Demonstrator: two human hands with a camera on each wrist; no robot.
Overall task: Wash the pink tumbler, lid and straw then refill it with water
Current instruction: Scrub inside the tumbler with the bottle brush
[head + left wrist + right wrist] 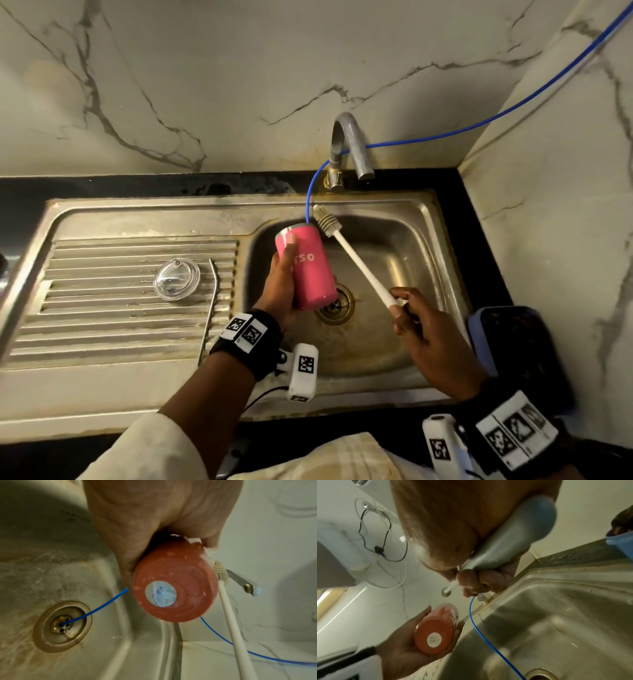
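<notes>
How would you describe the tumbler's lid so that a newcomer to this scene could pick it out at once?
Start at the steel sink and look to the ribbed draining board beside its basin. The lid lies there, next to the bent metal straw. It is the only round, clear plastic piece.

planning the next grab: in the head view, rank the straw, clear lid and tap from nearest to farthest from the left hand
1. Straw: metal, lying on the drainboard just left of the left hand, which holds the pink tumbler.
2. Clear lid: further left on the drainboard, beyond the straw.
3. Tap: at the back wall, behind the basin.
</notes>
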